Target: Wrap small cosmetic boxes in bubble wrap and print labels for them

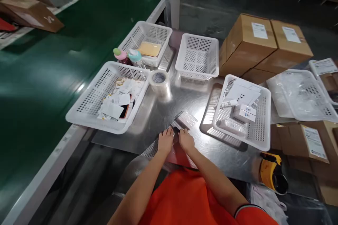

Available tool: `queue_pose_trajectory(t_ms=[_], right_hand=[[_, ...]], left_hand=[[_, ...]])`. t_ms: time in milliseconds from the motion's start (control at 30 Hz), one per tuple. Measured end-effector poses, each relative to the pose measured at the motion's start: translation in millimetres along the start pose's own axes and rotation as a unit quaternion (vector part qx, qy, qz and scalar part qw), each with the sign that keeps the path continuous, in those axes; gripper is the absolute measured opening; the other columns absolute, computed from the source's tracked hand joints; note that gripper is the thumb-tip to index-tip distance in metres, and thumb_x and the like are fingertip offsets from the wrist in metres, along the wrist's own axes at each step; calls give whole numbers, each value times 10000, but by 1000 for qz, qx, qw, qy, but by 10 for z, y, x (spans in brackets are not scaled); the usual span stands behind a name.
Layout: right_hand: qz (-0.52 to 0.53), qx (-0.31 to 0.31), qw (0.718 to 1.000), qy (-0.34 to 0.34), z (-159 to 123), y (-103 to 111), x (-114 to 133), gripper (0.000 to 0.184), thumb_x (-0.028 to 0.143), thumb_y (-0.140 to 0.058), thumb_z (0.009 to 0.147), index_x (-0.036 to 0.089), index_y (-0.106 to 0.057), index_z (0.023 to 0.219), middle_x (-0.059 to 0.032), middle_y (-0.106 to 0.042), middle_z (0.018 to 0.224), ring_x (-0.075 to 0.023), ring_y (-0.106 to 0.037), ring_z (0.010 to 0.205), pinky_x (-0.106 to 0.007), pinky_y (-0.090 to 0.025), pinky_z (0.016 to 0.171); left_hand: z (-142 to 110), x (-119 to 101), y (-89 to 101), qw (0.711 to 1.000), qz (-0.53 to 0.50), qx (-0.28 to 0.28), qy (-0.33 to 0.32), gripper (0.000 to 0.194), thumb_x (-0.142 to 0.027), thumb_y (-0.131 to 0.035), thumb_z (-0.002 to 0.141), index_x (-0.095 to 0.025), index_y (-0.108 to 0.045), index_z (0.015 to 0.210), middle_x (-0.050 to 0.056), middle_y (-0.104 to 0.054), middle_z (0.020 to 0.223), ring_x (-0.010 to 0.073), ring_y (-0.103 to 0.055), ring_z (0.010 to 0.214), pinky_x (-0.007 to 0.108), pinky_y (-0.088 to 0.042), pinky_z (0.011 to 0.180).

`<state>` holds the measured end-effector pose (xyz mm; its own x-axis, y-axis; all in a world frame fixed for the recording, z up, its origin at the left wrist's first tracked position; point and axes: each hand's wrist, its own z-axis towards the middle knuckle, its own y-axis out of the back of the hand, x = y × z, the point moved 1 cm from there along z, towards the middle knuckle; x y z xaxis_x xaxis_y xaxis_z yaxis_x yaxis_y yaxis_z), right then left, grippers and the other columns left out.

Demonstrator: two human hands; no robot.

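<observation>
Steel table [158, 112]; both hands [165, 141] on small dark item [175, 129], blurred.

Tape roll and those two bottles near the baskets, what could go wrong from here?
The tape roll stands between baskets, near the two bottles; a nudged basket could tip them. Both hands, left hand and right hand, press a small dark item at the table edge; it might slip off.

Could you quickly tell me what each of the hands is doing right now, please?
Left hand: fingers curled on the near end of a clear bubble-wrap pouch, apparently gripping it.
Right hand: the same, gripping the pouch beside the left.
</observation>
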<state>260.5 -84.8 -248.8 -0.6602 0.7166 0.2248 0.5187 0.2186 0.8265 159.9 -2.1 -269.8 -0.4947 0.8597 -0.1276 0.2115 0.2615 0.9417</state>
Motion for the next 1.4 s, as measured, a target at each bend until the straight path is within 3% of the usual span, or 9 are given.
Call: queue_pose_trajectory(t_ms=[300, 500, 633, 767, 1000, 1167, 1300, 1333, 1400], right_hand=[[-8, 14, 1000, -8, -259, -64, -247, 345, 256, -280, 1034, 155, -524, 1255, -172, -598, 1221, -240, -689, 1001, -344, -542, 774], [-19, 20, 994, -103, -1568, -296, -1942, 374, 275, -279, 999, 219, -590, 1199, -156, -650, 1114, -281, -712, 887, -385, -552, 708], [-60, -118, 975, -177, -1933, -423, -2781, 412, 290, -329, 956, 215, -583, 1272, -199, -650, 1109, -349, -672, 1000, -507, -539, 841], [-62, -224, 959, -159, -1400, -241, -2315, 475, 270, -392, 942, 102, -507, 1371, -255, -541, 1361, -363, -523, 1274, -538, -421, 1047], [-50, -126, 984, 118, -42, 486, -649, 418, 188, -466, 943, 213, -540, 1354, -149, -377, 1561, -292, -338, 1434, -462, -313, 1143], [-77, -82, 983, 145, 292, 674, -527, 372, 227, -551, 931, 261, -581, 1300, -115, -419, 1531, -293, -429, 1343, -436, -371, 1076], [-78, -69, 981, 164, 347, 702, -617, 412, 282, -635, 891, 291, -579, 1299, -102, -407, 1527, -306, -472, 1263, -427, -393, 1024], [-76, -66, 981, 167, 353, 708, -624, 419, 289, -643, 886, 293, -579, 1300, -104, -404, 1526, -308, -474, 1254, -430, -391, 1020], [-71, -62, 980, 174, 362, 725, -624, 423, 298, -649, 883, 295, -578, 1300, -109, -401, 1522, -311, -476, 1242, -433, -388, 1010]], left_hand=[[-20, 25, -1, 1000, -5, 1, 5, 558, -110, -427, 885, -176, -485, 1436, 121, -453, 1548, 312, -504, 1263, 496, -461, 957], [-61, 14, -25, 1000, -2, -16, 6, 552, -136, -499, 863, -169, -502, 1415, 139, -460, 1538, 328, -504, 1282, 494, -468, 979], [-144, 42, -72, 999, -16, -27, 41, 559, -188, -577, 847, -175, -513, 1403, 173, -427, 1547, 343, -418, 1391, 478, -425, 1057], [-153, 101, -51, 994, -59, -22, 85, 528, -213, -531, 892, -145, -474, 1413, 170, -518, 1466, 291, -508, 1311, 412, -443, 1032], [7, 176, 61, 984, -74, 26, 157, 301, -221, -381, 965, -180, -678, 990, 108, -728, 1022, 251, -670, 979, 360, -478, 822], [-252, 571, 122, 971, -114, 82, 194, 246, -210, -449, 926, -224, -687, 865, 48, -735, 960, 212, -676, 950, 314, -461, 830], [-674, 873, 365, 941, -107, 59, 316, 285, -141, -412, 887, -149, -686, 967, 184, -696, 1066, 354, -633, 1064, 465, -455, 891], [-706, 852, 452, 920, -143, 14, 363, 331, -121, -394, 882, -131, -656, 1085, 216, -651, 1185, 376, -591, 1146, 487, -444, 921], [-611, 646, 581, 801, -368, -127, 454, 420, -93, -436, 859, -155, -580, 1248, 195, -543, 1381, 351, -491, 1294, 449, -423, 996]])
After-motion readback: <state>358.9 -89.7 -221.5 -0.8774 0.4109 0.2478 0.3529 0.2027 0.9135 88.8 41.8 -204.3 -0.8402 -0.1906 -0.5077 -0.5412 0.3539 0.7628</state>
